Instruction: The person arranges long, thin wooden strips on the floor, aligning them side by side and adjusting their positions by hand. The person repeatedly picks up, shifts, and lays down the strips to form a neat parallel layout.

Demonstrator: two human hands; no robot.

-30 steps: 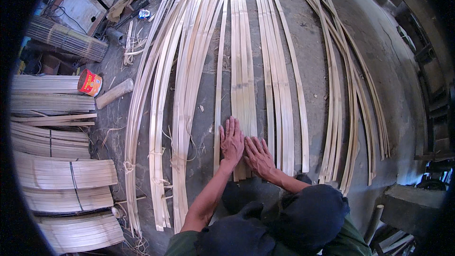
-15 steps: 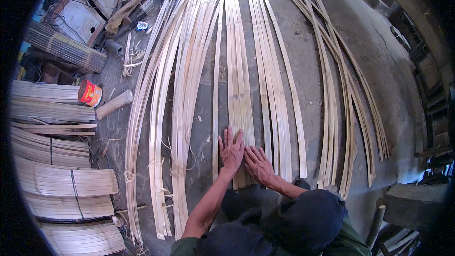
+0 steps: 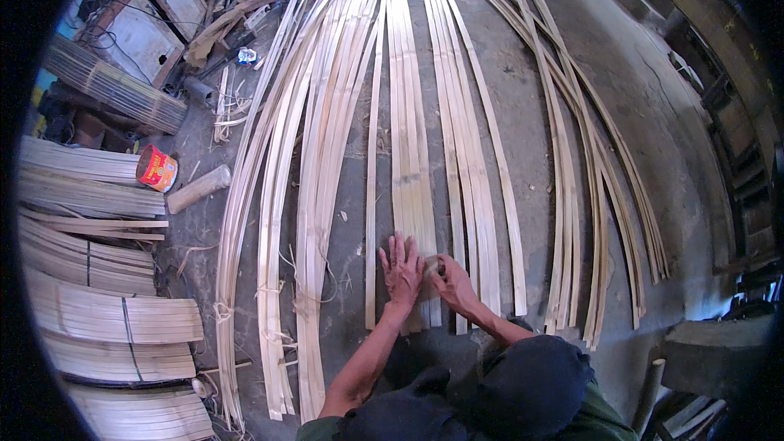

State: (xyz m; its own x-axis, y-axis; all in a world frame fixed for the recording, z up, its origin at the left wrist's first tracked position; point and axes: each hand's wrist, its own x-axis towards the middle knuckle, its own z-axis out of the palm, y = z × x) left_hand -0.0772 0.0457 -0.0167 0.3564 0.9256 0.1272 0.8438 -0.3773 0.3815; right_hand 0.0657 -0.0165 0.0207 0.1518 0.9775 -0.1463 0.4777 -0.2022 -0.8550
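Observation:
Long pale bamboo strips [image 3: 411, 155] lie side by side on the floor in front of me, forming a flat band that runs away from my knees. My left hand [image 3: 402, 275] rests flat on the near part of this band, fingers spread and pointing away. Just right of it, my right hand [image 3: 457, 286] has its fingers curled in at the band's right edge. What sits between those fingers is too small and blurred to make out.
More loose strips [image 3: 327, 139] lie at the left, with crossing strips [image 3: 584, 114] at the right. Tied strip bundles [image 3: 122, 327] are stacked at the far left, near a red tub [image 3: 157, 170] and a short wooden log [image 3: 198, 189].
My right hand has gone from lying flat on the strips to curled fingers at their right edge. My left hand stays flat on the band. The whole view has shifted slightly.

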